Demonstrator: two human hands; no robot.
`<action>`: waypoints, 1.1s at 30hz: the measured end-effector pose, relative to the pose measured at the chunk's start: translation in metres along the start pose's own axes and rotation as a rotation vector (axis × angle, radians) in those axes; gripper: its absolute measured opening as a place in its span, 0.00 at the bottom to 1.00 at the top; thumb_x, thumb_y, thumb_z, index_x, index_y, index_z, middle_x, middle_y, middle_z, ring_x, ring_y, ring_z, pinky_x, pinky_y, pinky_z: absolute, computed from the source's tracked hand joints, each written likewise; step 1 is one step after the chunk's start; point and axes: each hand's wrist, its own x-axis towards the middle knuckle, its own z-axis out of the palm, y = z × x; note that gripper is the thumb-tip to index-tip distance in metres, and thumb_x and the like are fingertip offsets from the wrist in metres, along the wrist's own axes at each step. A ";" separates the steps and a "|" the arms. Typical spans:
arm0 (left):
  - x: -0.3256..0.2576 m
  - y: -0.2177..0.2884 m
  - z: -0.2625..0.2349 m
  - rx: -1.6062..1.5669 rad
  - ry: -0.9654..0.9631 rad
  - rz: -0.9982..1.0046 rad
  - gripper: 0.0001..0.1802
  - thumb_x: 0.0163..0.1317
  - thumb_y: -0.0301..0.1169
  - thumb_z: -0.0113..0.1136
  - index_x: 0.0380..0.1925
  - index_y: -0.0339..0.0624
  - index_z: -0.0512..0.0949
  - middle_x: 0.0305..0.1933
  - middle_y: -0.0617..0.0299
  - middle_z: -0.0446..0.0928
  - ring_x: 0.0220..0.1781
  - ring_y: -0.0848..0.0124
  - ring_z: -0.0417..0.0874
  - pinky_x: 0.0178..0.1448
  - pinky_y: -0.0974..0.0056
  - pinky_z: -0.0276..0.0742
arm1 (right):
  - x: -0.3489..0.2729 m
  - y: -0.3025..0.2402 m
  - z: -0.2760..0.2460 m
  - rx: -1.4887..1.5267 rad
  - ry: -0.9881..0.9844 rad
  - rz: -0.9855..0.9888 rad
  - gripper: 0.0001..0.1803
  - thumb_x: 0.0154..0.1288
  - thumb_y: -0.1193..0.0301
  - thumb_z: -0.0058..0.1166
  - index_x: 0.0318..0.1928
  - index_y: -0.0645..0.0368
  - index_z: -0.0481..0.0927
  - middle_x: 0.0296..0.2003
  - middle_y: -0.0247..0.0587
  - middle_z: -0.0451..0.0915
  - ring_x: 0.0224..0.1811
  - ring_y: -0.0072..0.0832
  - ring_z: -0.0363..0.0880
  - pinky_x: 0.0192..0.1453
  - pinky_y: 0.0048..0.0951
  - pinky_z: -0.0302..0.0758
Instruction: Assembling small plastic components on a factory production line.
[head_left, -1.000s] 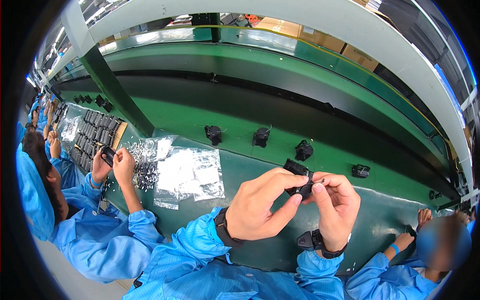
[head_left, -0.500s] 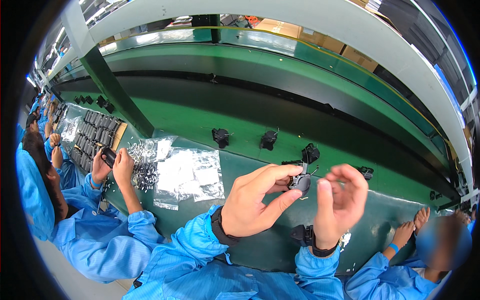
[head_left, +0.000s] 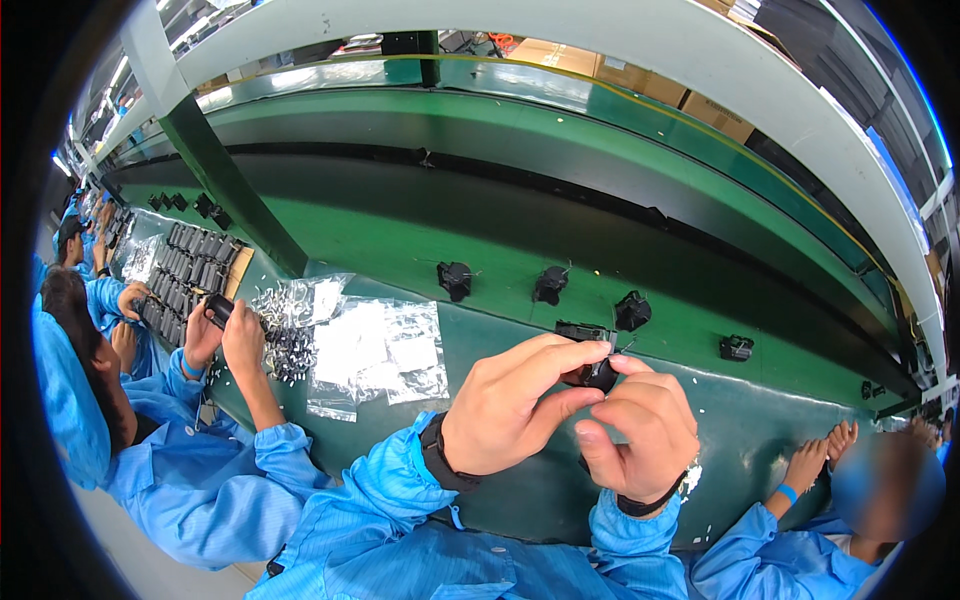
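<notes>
My left hand (head_left: pixel 520 405) pinches a small black plastic part (head_left: pixel 597 374) between thumb and fingers, above the green table. From the other side my right hand (head_left: pixel 648 430) reaches in, its fingers bent and the fingertips against the part's right edge. The right thumb sits lower, apart from the part. Much of the part is hidden by my fingers, and I cannot tell whether the right fingertips also hold a thin wire. Just behind my hands lies another black part (head_left: pixel 585 330).
Several black assemblies with thin wires, such as one (head_left: pixel 455 281), stand on the green belt (head_left: pixel 400 240). Clear plastic bags (head_left: pixel 375 355) lie left, beside a heap of small white and black pieces (head_left: pixel 287 340). A co-worker's hands (head_left: pixel 240 340) hold a black part; another co-worker's hands (head_left: pixel 808 465) are at right.
My right hand has moved left and in, its fingers now touching the part. The assemblies on the belt have shifted slightly right. My left hand has barely moved.
</notes>
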 end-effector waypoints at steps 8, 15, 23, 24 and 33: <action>0.002 0.000 -0.001 0.075 0.017 0.073 0.29 0.54 0.14 0.72 0.58 0.38 0.81 0.44 0.49 0.84 0.40 0.58 0.87 0.41 0.62 0.84 | 0.004 -0.002 -0.002 -0.051 -0.087 -0.032 0.12 0.56 0.70 0.74 0.29 0.62 0.82 0.27 0.40 0.79 0.29 0.35 0.80 0.53 0.46 0.89; 0.006 0.006 -0.014 0.091 -0.124 0.018 0.28 0.59 0.18 0.70 0.61 0.36 0.78 0.43 0.51 0.81 0.38 0.58 0.84 0.41 0.61 0.81 | 0.001 -0.001 -0.003 -0.022 -0.116 -0.116 0.12 0.56 0.70 0.74 0.27 0.60 0.81 0.26 0.36 0.78 0.29 0.31 0.79 0.51 0.44 0.89; 0.005 0.001 -0.016 0.026 -0.200 0.025 0.27 0.62 0.19 0.67 0.63 0.35 0.78 0.39 0.51 0.80 0.35 0.59 0.80 0.40 0.62 0.77 | -0.002 -0.004 0.000 -0.023 -0.133 -0.168 0.13 0.53 0.70 0.74 0.26 0.58 0.78 0.25 0.35 0.76 0.27 0.30 0.77 0.48 0.40 0.90; 0.006 -0.001 -0.017 0.013 -0.205 0.008 0.27 0.62 0.19 0.67 0.63 0.34 0.78 0.39 0.51 0.80 0.34 0.59 0.80 0.40 0.62 0.77 | -0.003 -0.002 0.001 -0.020 -0.135 -0.168 0.13 0.53 0.70 0.74 0.26 0.58 0.78 0.25 0.35 0.76 0.27 0.30 0.77 0.48 0.40 0.90; 0.005 -0.010 -0.017 -0.041 -0.216 -0.014 0.19 0.68 0.27 0.64 0.57 0.33 0.79 0.42 0.48 0.82 0.40 0.51 0.86 0.43 0.56 0.83 | -0.001 0.000 0.006 0.005 -0.133 -0.190 0.12 0.56 0.71 0.71 0.24 0.62 0.81 0.23 0.39 0.77 0.27 0.34 0.78 0.48 0.43 0.89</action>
